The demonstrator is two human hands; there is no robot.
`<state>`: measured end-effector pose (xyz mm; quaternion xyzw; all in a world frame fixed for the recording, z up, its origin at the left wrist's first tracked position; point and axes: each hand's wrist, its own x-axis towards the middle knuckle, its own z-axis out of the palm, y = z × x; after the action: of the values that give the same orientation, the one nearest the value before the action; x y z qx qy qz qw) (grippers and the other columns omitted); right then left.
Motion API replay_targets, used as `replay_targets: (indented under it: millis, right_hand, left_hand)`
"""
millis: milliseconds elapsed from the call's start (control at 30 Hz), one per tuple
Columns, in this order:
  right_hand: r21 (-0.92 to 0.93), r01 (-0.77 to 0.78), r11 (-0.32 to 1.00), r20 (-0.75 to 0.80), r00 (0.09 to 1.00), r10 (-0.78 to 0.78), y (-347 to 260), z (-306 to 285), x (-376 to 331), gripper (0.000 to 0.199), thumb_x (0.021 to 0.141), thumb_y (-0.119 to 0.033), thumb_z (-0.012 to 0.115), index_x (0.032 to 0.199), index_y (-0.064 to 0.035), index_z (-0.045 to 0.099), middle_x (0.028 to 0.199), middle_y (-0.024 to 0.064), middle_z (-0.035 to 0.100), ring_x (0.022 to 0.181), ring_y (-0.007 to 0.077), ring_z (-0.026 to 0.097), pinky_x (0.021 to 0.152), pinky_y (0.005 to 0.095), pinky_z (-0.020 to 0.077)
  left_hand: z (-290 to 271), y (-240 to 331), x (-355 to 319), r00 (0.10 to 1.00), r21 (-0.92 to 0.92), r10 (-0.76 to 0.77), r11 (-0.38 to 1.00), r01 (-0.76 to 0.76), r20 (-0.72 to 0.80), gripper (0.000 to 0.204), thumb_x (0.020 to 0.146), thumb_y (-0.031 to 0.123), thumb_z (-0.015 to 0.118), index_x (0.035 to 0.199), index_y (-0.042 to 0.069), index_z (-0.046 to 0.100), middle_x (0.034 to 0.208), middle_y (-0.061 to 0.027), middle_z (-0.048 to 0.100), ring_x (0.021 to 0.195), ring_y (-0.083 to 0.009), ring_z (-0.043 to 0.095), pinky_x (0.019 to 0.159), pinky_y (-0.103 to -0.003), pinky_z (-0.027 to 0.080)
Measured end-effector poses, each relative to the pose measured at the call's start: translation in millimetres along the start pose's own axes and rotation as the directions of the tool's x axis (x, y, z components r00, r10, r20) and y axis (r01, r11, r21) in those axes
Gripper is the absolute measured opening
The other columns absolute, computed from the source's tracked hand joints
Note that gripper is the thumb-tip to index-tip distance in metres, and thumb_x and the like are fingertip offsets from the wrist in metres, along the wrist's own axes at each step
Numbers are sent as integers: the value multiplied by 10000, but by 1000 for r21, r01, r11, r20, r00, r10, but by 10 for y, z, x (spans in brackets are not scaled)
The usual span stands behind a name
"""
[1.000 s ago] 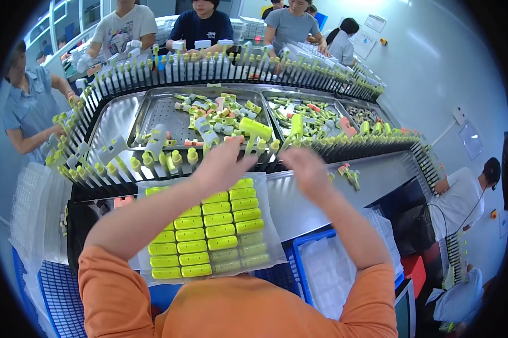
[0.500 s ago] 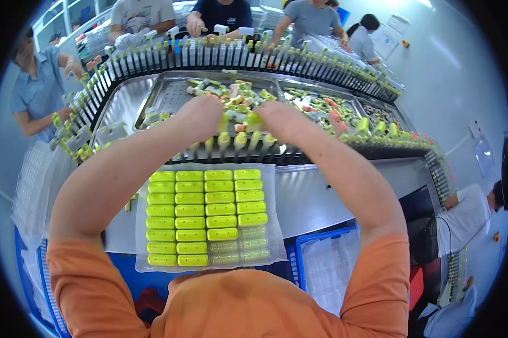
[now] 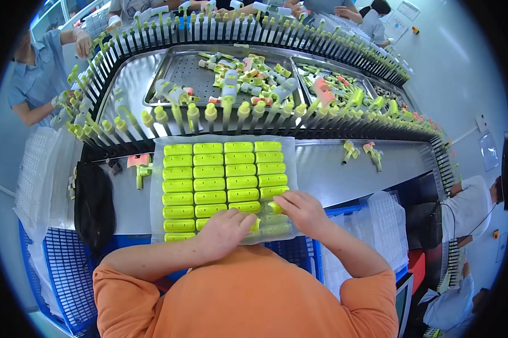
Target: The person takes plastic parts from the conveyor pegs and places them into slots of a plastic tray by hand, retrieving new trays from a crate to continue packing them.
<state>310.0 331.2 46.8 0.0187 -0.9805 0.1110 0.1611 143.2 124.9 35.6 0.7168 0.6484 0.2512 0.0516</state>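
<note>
A clear plastic tray [image 3: 159, 169] lies on the steel bench in front of me, filled with rows of yellow-green oblong parts [image 3: 225, 170]. My left hand [image 3: 225, 232] rests on the tray's near edge, fingers curled over the bottom row. My right hand [image 3: 302, 212] sits at the tray's near right corner, fingertips pinching a yellow-green part [image 3: 274, 207] there. Both forearms come up from my orange sleeves.
A belt of black pegs carrying yellow-green pieces [image 3: 225, 112] curves past the tray's far side. Behind it stand perforated steel pans [image 3: 180, 70] of mixed parts. Loose parts [image 3: 138, 167] lie left and right [image 3: 372, 153]. Blue crates [image 3: 68, 270] and clear tray stacks [image 3: 389, 217] flank me. Other workers stand around.
Both my hands pulled back from the peg belt and steel pans to the near edge of the tray. The view tipped downward.
</note>
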Motion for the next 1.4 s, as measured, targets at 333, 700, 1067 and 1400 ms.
replay_targets:
  millis: [333, 700, 1067, 1400]
  right_hand:
    - [-119, -84, 989, -100, 992, 72, 162, -69, -134, 368, 802, -195, 677, 1144, -70, 625, 1148, 113, 613, 1062, 284, 588, 848, 399, 474]
    - [474, -858, 196, 91, 269, 959, 1851, -1463, 1256, 551, 822, -400, 700, 1115, 57, 600, 834, 108, 654, 644, 188, 655, 524, 334, 570]
    - [-398, -242, 885, 14, 963, 270, 1456, -1122, 1640, 255, 794, -181, 715, 975, -13, 652, 982, 151, 650, 998, 306, 621, 816, 422, 531]
    - [104, -16, 994, 12, 1000, 15, 237, -852, 903, 353, 763, -86, 705, 1083, -33, 566, 973, 121, 571, 969, 319, 580, 754, 397, 512]
  left_hand:
    - [-110, -157, 192, 987, 38, 140, 990, -138, -72, 176, 769, 143, 658, 922, 76, 603, 831, -69, 581, 815, -250, 581, 694, -366, 503]
    - [-1175, -576, 2956, 915, 172, -389, 913, 369, 105, 410, 893, 357, 596, 1050, -20, 628, 1028, -224, 657, 1008, -348, 623, 916, -395, 464]
    - [-1407, -853, 2704, 895, 442, -396, 853, 276, 204, 422, 783, 327, 677, 1060, 9, 666, 1000, -209, 651, 939, -355, 642, 835, -450, 500]
    - [-1784, -1191, 1837, 857, 436, -214, 900, -14, 468, 458, 725, 215, 752, 1130, 45, 621, 1195, -194, 572, 1151, -370, 530, 969, -441, 428]
